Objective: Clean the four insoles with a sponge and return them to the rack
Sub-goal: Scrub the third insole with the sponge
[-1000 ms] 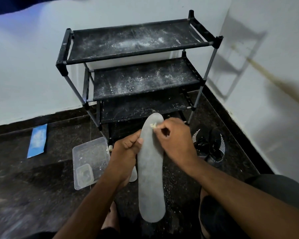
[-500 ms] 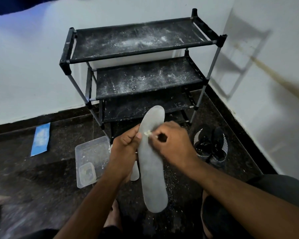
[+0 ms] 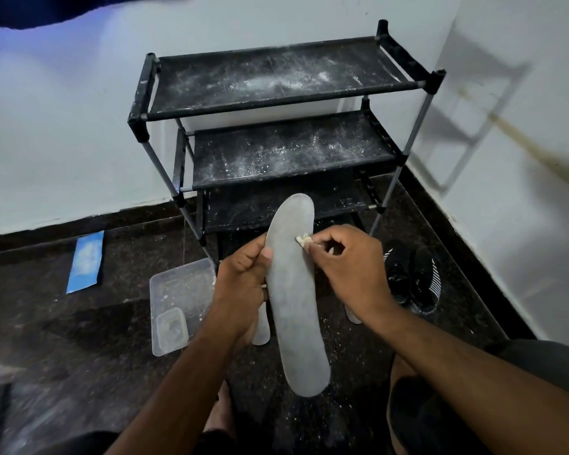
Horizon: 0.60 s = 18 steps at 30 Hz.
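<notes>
The job right now is the rubbing step. The left hand (image 3: pixel 240 290) is closed around the left edge of a long grey insole (image 3: pixel 294 290), thumb on top, and holds it up in the air in front of the rack (image 3: pixel 276 126). The right hand (image 3: pixel 345 270) pinches a tiny pale bit of sponge (image 3: pixel 302 239) between its fingertips and presses it on the far part of the insole, near the right edge.

The near half of the insole looks like it has not been wiped, so I think the next move is to drag the sponge down toward the near end while the left hand keeps the insole from bending. The sponge bit is very small, so it could slip out of the fingers.

All the shelves of the rack are bare and dusty with white powder, so no insole is back there yet. I think the job is far from done.

On the floor (image 3: pixel 63 339), under the hands, the ends of two more insoles (image 3: pixel 262 333) peek out. A clear plastic tub (image 3: pixel 178 290) with a smaller tub inside sits to the left. A pair of black shoes (image 3: pixel 411 277) sits to the right, near the rack's leg. A blue card (image 3: pixel 86 261) lies far left by the wall. Nothing blocks the way to the rack shelves
</notes>
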{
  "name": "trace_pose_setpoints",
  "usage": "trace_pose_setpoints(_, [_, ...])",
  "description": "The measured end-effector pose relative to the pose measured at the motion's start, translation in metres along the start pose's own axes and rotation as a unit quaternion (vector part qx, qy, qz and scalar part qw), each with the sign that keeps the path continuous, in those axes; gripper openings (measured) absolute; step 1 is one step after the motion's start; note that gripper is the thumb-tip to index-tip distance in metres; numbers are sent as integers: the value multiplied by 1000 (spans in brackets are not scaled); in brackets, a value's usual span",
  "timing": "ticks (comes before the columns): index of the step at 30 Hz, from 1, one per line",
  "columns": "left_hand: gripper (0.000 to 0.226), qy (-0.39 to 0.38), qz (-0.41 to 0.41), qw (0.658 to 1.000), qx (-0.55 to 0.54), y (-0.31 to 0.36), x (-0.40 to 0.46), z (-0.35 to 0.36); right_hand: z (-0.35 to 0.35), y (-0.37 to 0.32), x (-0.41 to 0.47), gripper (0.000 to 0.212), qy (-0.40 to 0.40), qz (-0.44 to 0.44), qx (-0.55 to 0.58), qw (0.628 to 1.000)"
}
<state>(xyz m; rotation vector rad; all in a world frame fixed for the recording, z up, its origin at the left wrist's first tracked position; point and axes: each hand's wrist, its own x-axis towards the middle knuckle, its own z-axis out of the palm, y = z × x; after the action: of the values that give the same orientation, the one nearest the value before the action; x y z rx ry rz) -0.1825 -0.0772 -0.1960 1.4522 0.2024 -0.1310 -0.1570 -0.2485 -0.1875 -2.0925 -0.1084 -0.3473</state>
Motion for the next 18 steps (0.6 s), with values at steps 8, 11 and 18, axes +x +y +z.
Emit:
trace_pose_setpoints(8, [34,-17,-31,999,-33,0,-1,4,-2,-1,6,4,-14,102,109,989])
trace_pose_setpoints(11, [35,-33,-67,996,-41,1,-2,7,-6,-2,10,3,33,111,104,988])
trace_pose_setpoints(18, [31,-57,-52,997,-23,-1,-5,9,-2,-2,0,10,-10,-67,-43,997])
